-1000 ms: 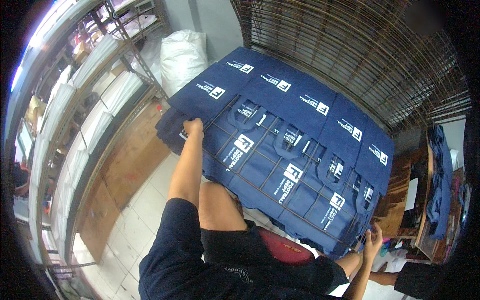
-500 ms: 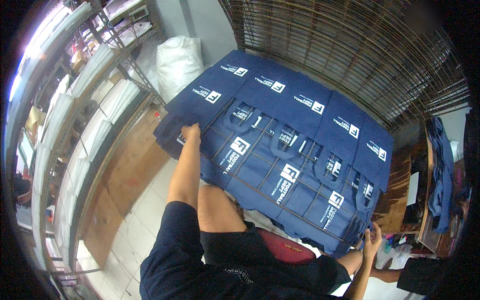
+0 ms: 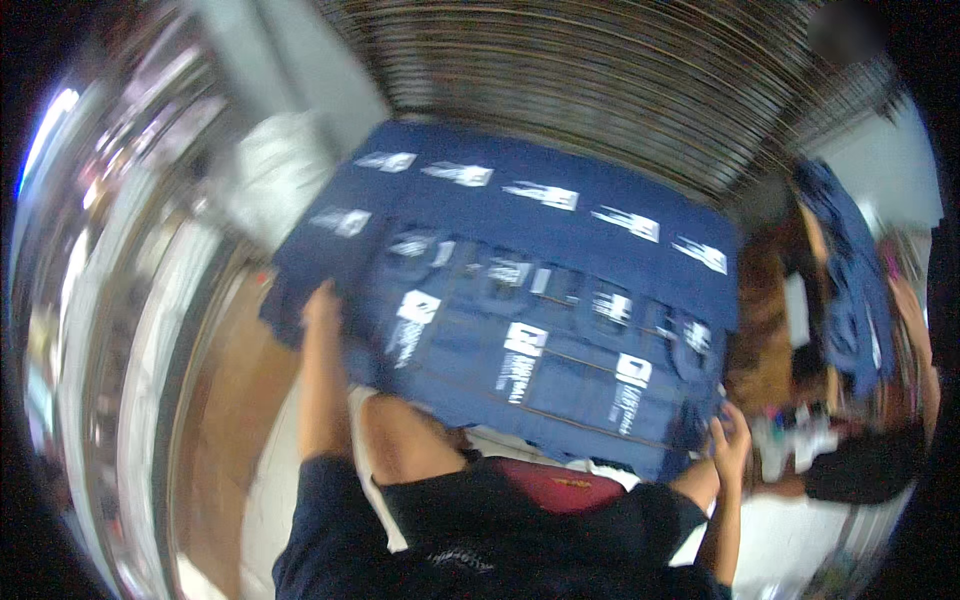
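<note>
A wire rack (image 3: pixel 590 418) lies before me, spread with several navy blue tote bags (image 3: pixel 640 300) with white prints. Their handles lie in a row across the middle. My left hand (image 3: pixel 322 305) is closed at the rack's near left edge, against dark fabric; the wire inside its grip is hidden. By the near right corner is my right hand (image 3: pixel 730 440), thumb and fingers apart, with no object visible between them. The picture is smeared by motion, so whether this hand touches the rack is unclear.
More wire racks (image 3: pixel 600 80) slope up behind the bags. Shelves with white stacks (image 3: pixel 130 330) stand left, near a white sack (image 3: pixel 285 165). At right, navy fabric (image 3: pixel 845 270) hangs over a wooden edge; another person's dark clothing (image 3: pixel 870 465) shows below.
The view has swung, shifting the rack, bags and both hands leftward in the picture and blurring it. My left hand stays at the left edge, my right by the near right corner.
</note>
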The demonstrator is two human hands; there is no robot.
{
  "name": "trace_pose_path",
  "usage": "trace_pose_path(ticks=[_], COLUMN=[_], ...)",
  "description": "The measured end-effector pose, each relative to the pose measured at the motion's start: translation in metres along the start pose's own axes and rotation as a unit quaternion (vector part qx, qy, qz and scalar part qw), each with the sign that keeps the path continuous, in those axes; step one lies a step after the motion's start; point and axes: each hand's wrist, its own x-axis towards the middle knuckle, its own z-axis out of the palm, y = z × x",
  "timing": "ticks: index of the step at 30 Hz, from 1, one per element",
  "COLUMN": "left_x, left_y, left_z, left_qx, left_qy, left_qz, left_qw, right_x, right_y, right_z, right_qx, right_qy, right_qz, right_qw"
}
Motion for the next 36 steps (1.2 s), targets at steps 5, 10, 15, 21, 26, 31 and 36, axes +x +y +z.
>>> trace_pose_path(ticks=[5,10,15,21,26,31,36], left_x=[-0.104,-0.209,-0.294,-0.356,-0.366,-0.391,-0.421], left_y=[-0.031,-0.036,0.004,0.051,0.051,0.067,0.094], left_z=[0.0,0.036,0.051,0.054,0.084,0.096,0.112], left_qx=[-0.674,-0.619,-0.516,-0.534,-0.567,-0.547,-0.482], left_qy=[0.074,0.047,-0.027,-0.082,-0.155,-0.214,-0.363], left_qz=[-0.005,-0.005,0.03,0.007,0.03,0.066,0.044], left_qw=[0.735,0.784,0.856,0.841,0.808,0.806,0.796], right_x=[0.025,0.078,0.131,0.156,0.132,0.09,0.026], right_y=[-0.027,-0.026,0.002,0.051,0.045,0.093,0.072], right_z=[-0.026,-0.127,-0.202,-0.203,-0.225,-0.245,-0.286], right_qx=[-0.018,-0.016,-0.154,0.129,0.426,0.475,0.507], right_qy=[0.207,0.502,0.493,0.529,0.4,0.353,0.262], right_qz=[-0.091,-0.107,0.289,0.25,0.187,0.13,0.061], right_qw=[0.974,0.858,0.806,0.801,0.79,0.796,0.819])
